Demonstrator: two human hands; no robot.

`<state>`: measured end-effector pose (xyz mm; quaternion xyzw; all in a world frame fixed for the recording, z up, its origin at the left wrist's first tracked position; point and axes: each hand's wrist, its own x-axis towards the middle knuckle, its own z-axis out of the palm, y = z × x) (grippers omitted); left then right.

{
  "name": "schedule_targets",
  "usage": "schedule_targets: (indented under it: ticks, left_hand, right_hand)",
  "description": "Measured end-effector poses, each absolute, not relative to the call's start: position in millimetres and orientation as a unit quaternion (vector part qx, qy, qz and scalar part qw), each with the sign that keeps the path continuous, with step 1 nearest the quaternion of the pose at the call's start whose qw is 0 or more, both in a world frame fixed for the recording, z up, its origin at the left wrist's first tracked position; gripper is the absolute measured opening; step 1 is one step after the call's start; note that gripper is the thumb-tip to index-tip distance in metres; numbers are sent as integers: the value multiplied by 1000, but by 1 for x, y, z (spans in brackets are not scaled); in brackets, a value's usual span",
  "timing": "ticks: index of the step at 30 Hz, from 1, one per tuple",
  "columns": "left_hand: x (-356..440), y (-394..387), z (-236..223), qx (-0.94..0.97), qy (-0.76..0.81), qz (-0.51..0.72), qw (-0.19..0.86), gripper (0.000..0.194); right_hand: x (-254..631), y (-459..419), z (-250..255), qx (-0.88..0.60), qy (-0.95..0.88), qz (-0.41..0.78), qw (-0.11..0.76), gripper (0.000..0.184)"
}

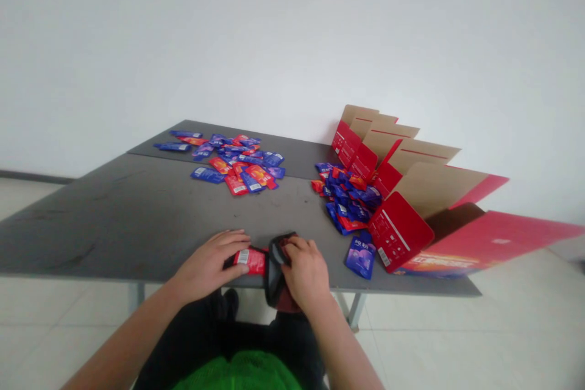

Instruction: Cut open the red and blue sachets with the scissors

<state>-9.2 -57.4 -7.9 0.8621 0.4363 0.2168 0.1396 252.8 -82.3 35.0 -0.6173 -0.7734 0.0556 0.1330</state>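
My left hand [211, 265] rests on the near edge of the grey table [114, 219], fingers curled over a red packet [250, 260] that it pins down. Beside it, my right hand [305, 268] grips the mouth of a dark pouch [275, 268] that hangs partly over the table edge. The red packet's end lies at the pouch's opening. Whether it is partly inside I cannot tell.
A scatter of several blue and red packets [233, 161] lies at the far middle. Another heap of packets [347, 195] sits by open red cardboard boxes [411, 195] on the right. One loose blue packet [361, 255] lies near the front edge. White wall behind, tiled floor around.
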Motion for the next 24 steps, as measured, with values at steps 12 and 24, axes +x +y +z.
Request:
schedule_targets:
  ticks: [12,24]
  left_hand:
    - [-12,-58,-12,849,432,270,139,44]
    - [-12,-55,-12,867,424,221,141,48]
  right_hand:
    - [186,-92,32,-563,-806,54,173,15]
    - [201,-89,49,-597,-776,41,200,12]
